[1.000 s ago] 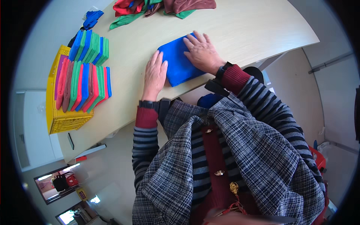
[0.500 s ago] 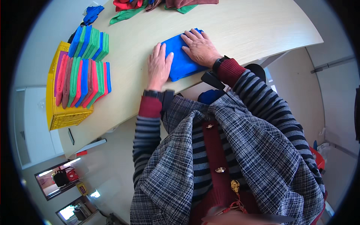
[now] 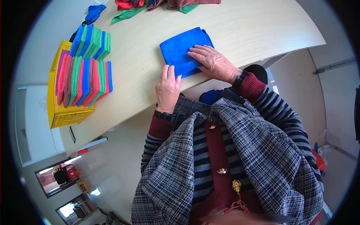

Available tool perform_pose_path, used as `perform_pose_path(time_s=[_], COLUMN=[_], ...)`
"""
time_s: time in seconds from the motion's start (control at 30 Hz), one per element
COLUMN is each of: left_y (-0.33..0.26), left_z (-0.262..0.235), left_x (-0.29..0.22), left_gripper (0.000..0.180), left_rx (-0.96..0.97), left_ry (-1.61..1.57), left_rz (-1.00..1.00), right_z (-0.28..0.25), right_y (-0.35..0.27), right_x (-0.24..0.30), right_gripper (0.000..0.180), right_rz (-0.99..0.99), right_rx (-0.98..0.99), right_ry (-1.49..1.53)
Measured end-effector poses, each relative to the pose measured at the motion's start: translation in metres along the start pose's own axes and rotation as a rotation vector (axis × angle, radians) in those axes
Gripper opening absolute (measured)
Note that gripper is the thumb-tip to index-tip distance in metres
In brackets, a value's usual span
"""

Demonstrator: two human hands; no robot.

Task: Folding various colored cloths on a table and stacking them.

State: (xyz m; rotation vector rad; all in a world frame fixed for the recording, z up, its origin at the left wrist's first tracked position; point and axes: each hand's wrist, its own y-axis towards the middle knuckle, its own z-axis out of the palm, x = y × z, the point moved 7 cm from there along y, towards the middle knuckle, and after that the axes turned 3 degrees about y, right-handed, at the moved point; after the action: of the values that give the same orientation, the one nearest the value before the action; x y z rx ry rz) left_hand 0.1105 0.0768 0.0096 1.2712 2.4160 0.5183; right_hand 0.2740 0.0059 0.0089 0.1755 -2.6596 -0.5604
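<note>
Pale wood bench point(image 3: 240, 33) fills the upper part of my view, its curved front edge running just below both hands. On it, under my fingers, lies the folded blue cloth point(image 3: 180, 48) — a neat rectangle, several layers thick at its far right edge.

I judge the fold to be in its pressing stage: the cloth is already doubled and both hands are flat on it. My right hand point(image 3: 213, 62) lies palm down on the near right part of the cloth, fingers spread and pointing left across it, gripping nothing. My left hand point(image 3: 167, 88) rests palm down at the near left corner, fingers straight and together, tips on the cloth's edge, heel on bare wood. Both wrists are low, forearms coming up from my body.

Next, as I read it, I need a pinch on one edge to lift or turn the cloth — that calls for curling fingertips under the layers without letting them slide apart.

Well left of my left fingers stand folded cloths point(image 3: 84, 77) in rows on a yellow crate point(image 3: 67, 114). Beyond my fingertips, at the far edge, lie loose cloths point(image 3: 131, 7).
</note>
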Motion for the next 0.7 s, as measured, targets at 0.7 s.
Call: perform_pose_path(time_s=[0.7], left_y=[0.013], left_z=[0.006], left_x=[-0.024], left_gripper=[0.037], left_rx=[0.230], left_ry=[0.386], left_rz=[0.059], right_z=[-0.004], right_y=[-0.015], right_x=[-0.015], right_gripper=[0.053], right_rz=[0.010], right_rx=[-0.028], right_ry=[-0.191])
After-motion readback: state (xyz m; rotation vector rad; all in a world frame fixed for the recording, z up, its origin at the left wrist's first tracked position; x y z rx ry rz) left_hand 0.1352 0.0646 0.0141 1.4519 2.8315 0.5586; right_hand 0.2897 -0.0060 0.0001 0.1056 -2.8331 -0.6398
